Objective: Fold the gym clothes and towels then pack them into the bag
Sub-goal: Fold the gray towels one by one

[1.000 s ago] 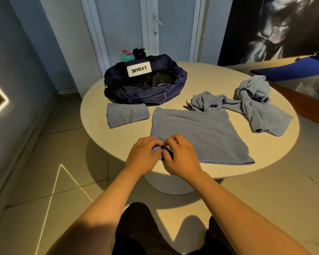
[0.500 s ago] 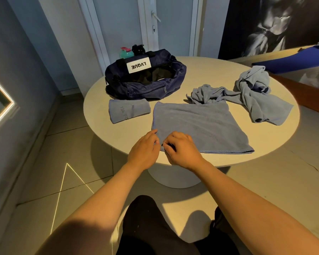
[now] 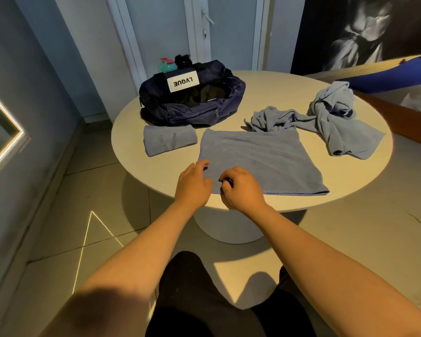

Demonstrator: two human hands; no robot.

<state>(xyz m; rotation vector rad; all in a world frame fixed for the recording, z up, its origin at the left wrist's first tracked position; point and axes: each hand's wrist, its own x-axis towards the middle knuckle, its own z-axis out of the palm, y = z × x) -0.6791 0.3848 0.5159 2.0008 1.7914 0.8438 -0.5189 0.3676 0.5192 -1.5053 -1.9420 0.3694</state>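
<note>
Holding the near left corner of a flat towel (image 3: 260,159) on the desk (image 3: 277,93).

We rest our left hand (image 3: 192,183) on the towel's near left edge, fingers stretched out and slightly apart. Just beside it, our right hand (image 3: 243,188) has its fingers curled, pinching the near hem. A folded towel (image 3: 169,139) lies to the left. The open bag (image 3: 192,100) sits at the far left, with two bottles (image 3: 167,65) behind it. A heap of crumpled cloth (image 3: 331,117) lies at the far right.
</note>
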